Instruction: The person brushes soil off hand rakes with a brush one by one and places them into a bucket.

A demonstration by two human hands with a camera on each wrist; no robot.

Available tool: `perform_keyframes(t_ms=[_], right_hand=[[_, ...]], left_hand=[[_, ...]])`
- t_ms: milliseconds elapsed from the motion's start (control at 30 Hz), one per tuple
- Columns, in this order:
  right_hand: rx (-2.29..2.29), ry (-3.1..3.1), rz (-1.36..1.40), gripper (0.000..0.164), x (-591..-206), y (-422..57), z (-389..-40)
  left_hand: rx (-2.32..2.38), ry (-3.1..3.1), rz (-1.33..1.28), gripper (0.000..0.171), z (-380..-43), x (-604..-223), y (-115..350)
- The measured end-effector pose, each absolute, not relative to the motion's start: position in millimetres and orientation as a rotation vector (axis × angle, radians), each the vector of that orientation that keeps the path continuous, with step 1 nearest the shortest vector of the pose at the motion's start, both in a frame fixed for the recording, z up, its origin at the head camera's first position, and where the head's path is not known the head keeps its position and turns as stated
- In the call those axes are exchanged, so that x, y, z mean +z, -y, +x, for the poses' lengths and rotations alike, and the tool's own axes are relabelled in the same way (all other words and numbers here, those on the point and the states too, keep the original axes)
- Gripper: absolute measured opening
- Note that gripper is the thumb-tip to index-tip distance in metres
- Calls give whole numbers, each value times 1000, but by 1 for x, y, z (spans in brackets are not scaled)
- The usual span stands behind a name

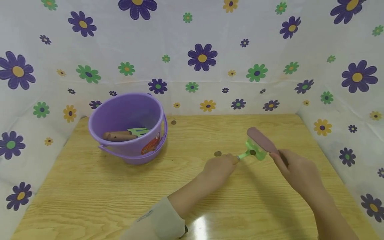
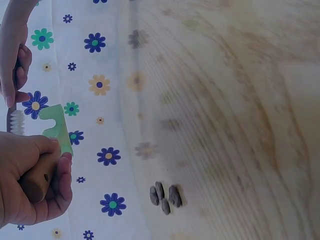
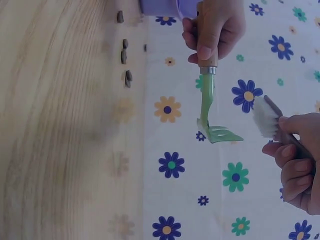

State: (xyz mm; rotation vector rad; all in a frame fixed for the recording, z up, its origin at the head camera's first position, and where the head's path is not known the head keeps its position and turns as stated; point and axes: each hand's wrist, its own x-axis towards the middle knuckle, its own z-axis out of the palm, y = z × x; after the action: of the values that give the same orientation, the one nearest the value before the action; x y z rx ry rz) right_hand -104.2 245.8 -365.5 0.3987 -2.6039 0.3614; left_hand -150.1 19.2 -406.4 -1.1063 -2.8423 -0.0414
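Note:
My left hand (image 1: 220, 168) grips the wooden handle of a small garden hand rake (image 3: 207, 105), its green pronged head angled out past the fingers. In my right hand (image 1: 303, 170) is a mauve-backed brush (image 1: 262, 139) with white bristles (image 3: 265, 117) facing the rake. The brush overlaps the green head in the head view, while the right wrist view shows a gap between them. A dark brown spot shows against the green head in the head view. Several small dark stones (image 2: 174, 195) lie on the table near the left hand.
On the table's left side stands a purple bucket (image 1: 138, 160), holding a wooden-handled tool (image 1: 120, 136) and a green fork-like head (image 1: 138, 131). The wood-grain table (image 1: 126, 196) is bordered at back and sides by a white flowered cloth (image 1: 168, 33).

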Motion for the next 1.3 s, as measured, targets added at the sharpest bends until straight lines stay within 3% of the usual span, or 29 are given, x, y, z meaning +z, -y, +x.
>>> perform_keyframes(t_ms=[167,567,833,1067,1300], right_hand=[[341,2600,447,21,-361,-233,-103],[356,2576,614,28,-367,-201,-104],[388,2535,658,35,-370,-181,-105],[396,2556,654,26,-370,-163,-106],[393,2547,671,30,-375,-150,-106]], left_hand=[[-123,2798,-1064,15,-147,-403,-4],[305,2397,-911,21,-145,-405,31],[225,2193,-833,26,-146,-409,48],[147,2241,-821,36,-145,-412,60],[102,2201,-827,36,-143,-408,66]])
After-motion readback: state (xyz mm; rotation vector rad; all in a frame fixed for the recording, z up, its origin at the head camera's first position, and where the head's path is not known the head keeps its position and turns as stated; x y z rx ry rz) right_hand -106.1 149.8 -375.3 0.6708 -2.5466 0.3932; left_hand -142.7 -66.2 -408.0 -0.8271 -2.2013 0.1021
